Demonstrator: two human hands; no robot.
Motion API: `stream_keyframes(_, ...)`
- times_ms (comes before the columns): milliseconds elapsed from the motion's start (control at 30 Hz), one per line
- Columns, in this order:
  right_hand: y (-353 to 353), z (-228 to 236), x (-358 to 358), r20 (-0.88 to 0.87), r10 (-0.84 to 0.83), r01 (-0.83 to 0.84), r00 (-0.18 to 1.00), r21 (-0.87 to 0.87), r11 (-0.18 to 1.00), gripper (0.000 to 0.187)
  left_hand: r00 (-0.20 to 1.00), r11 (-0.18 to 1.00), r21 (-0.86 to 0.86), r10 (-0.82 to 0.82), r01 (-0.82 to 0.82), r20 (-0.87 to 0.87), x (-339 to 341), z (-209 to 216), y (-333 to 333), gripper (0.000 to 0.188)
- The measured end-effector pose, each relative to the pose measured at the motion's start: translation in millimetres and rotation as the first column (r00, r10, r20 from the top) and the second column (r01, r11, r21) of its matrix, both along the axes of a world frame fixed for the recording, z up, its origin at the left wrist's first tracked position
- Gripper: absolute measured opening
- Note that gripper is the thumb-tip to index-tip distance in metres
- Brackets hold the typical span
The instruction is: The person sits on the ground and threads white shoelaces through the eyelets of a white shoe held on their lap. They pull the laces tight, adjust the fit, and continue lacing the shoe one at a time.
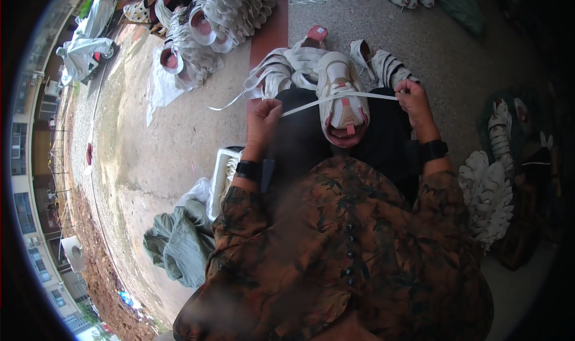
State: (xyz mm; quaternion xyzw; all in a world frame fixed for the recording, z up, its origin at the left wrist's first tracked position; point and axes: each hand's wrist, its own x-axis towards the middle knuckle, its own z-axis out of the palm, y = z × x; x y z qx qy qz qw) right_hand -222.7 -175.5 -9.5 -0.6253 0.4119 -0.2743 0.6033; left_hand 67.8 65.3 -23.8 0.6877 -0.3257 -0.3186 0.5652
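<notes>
Both hands pinch a flat white lace, the left hand closed on its near-left end, the right hand on its right end, pulling it taut across the white shoe on the lap. If either grip loosens, the lace could snap slack and slip out of the shoe, which might tip off toward the loose shoes on the floor beyond.

A shoe lies on the lap, more shoes seemingly piled beyond, left.

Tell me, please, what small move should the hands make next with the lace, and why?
Probably lower the lace onto the shoe and thread one end. Left hand and right hand hold it stretched flat across the shoe on the lap.
</notes>
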Motion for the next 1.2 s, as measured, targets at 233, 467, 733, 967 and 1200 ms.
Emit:
stream_keyframes(233, 17.3, 68.6, 7.8, -0.34, 0.502, -0.59, 0.795, -0.242, 0.77, 0.015, 0.773, 0.902, 0.388, -0.379, 0.188, 0.508, -6.2, 38.9, 12.0, 0.011)
stream_keyframes(467, 56.3, 80.1, 13.1, -0.293, 0.67, -0.722, 0.682, -0.12, 0.682, 0.013, 0.577, 0.951, 0.025, -0.208, 0.308, 0.79, -33.3, 54.5, -48.2, 0.007)
stream_keyframes(733, 63.5, 81.8, 3.9, -0.248, 0.695, -0.728, 0.675, -0.073, 0.682, 0.014, 0.309, 0.816, 0.561, -0.574, 0.14, 0.758, -85.7, 50.9, -113.1, 0.017)
stream_keyframes(967, 58.9, 77.6, 1.3, -0.233, 0.646, -0.682, 0.727, -0.135, 0.719, 0.014, 0.463, 0.677, 0.682, -0.716, 0.278, 0.522, -77.1, 59.3, -123.7, 0.03)
stream_keyframes(1200, 40.3, 75.2, -15.9, -0.316, 0.551, -0.616, 0.772, -0.16, 0.771, 0.012, 0.708, 0.691, 0.169, -0.702, 0.703, -0.075, -60.2, 83.7, -112.8, 0.017)
